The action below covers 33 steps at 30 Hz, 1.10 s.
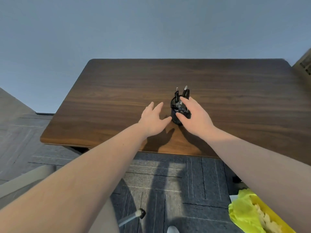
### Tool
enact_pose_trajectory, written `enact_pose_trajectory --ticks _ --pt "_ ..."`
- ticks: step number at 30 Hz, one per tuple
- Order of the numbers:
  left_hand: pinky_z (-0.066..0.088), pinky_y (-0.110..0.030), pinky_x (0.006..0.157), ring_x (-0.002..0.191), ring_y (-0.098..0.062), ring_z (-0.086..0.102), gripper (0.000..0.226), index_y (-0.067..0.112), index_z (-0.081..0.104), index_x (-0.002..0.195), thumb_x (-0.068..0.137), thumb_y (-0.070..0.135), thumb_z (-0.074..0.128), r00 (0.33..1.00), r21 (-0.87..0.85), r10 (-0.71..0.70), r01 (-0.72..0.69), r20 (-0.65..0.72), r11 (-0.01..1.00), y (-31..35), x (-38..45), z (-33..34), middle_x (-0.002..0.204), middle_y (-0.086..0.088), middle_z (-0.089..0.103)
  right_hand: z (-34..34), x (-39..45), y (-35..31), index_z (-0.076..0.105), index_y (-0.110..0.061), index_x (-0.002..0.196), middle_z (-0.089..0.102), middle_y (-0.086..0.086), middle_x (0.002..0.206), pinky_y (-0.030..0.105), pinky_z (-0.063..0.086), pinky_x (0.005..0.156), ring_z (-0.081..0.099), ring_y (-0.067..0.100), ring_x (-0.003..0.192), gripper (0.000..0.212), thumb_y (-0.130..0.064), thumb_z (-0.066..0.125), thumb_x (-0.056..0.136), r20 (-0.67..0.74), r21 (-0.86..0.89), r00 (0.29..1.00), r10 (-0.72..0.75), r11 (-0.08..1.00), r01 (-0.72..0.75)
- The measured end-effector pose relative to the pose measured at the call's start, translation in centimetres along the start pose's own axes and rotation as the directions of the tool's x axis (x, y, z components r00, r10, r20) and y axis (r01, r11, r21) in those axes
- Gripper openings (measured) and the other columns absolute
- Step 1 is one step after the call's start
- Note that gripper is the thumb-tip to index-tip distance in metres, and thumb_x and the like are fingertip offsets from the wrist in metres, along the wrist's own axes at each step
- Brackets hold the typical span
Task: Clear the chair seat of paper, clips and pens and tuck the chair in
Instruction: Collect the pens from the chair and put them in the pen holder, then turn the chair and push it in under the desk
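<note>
A black pen holder (174,119) stands on the dark wooden desk (117,91), with several black pens (185,91) sticking up out of it. My right hand (196,115) is over the holder's right side, fingers spread, index finger at the rim and thumb at its front; nothing is gripped in it. My left hand (152,118) hovers flat just left of the holder, fingers apart, thumb tip close to it. The grey chair seat (21,182) shows at lower left, mostly hidden under my left forearm.
A chair leg with a caster (137,213) stands on grey carpet tiles below the desk's front edge. At lower right, a yellow bin (276,214) lined with a green bag holds crumpled paper (267,220). A blue wall rises behind the desk.
</note>
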<state>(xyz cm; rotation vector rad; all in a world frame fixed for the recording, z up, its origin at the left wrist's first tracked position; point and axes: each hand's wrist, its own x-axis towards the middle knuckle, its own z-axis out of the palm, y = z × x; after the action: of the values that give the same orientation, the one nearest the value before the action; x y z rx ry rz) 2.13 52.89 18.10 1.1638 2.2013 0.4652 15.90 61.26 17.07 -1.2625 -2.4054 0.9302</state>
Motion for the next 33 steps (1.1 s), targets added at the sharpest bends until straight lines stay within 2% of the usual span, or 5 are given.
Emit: enact_pose_trajectory --ticks 6,10,17,26,33 --pt "0.015 -0.048 0.119 0.148 -0.027 -0.001 0.072 0.031 0.012 0.150 0.090 0.052 0.047 1.000 0.120 -0.018 0.018 -0.001 0.993 -4.6 -7.3 -1.8 0.161 -0.005 -0.001 1.7 -6.3 -3.4 0.021 -0.035 0.149 0.018 0.002 0.160 0.043 0.028 0.117 0.023 0.022 0.146 0.067 -0.044 0.054 0.091 0.076 -0.072 0.997 -0.023 0.997 0.029" --pt "0.013 -0.049 0.119 0.148 -0.027 -0.002 0.071 0.032 0.011 0.150 0.091 0.054 0.044 1.000 0.176 -0.003 0.007 -0.020 0.984 -7.6 -13.8 -3.3 0.161 -0.004 0.000 3.1 -12.3 -6.7 0.018 -0.034 0.150 0.016 0.004 0.161 0.045 0.023 0.118 0.015 0.021 0.148 0.068 -0.045 0.052 0.092 0.123 -0.132 0.992 -0.041 0.990 0.057" --pt "0.013 -0.052 0.118 0.148 -0.028 -0.003 0.071 0.029 0.011 0.150 0.092 0.054 0.043 0.998 0.299 0.034 -0.019 -0.044 0.954 -14.3 -26.9 -6.8 0.161 -0.007 0.000 6.8 -24.5 -15.1 0.016 -0.034 0.150 0.015 0.003 0.161 0.047 0.019 0.119 0.010 0.021 0.149 0.068 -0.046 0.050 0.093 0.173 -0.119 0.980 -0.102 0.985 0.124" --pt "0.017 -0.056 0.117 0.148 -0.026 0.001 0.069 0.033 0.012 0.150 0.091 0.055 0.040 0.989 0.409 -0.045 0.099 -0.138 0.907 -20.3 -39.6 -10.3 0.161 -0.005 0.003 9.9 -34.3 -22.6 0.015 -0.036 0.150 0.013 -0.001 0.161 0.048 0.018 0.120 0.008 0.020 0.149 0.067 -0.046 0.050 0.093 0.249 -0.097 0.946 -0.208 0.966 0.238" --pt "0.010 -0.057 0.117 0.149 -0.023 -0.003 0.065 0.035 0.011 0.149 0.092 0.054 0.038 0.961 0.424 -0.113 0.215 -0.252 0.880 -21.9 -48.4 -13.0 0.162 -0.001 0.001 11.5 -38.7 -27.6 0.017 -0.031 0.150 0.016 0.000 0.161 0.046 0.020 0.119 0.011 0.018 0.149 0.067 -0.045 0.050 0.094 0.295 -0.019 0.887 -0.354 0.926 0.376"
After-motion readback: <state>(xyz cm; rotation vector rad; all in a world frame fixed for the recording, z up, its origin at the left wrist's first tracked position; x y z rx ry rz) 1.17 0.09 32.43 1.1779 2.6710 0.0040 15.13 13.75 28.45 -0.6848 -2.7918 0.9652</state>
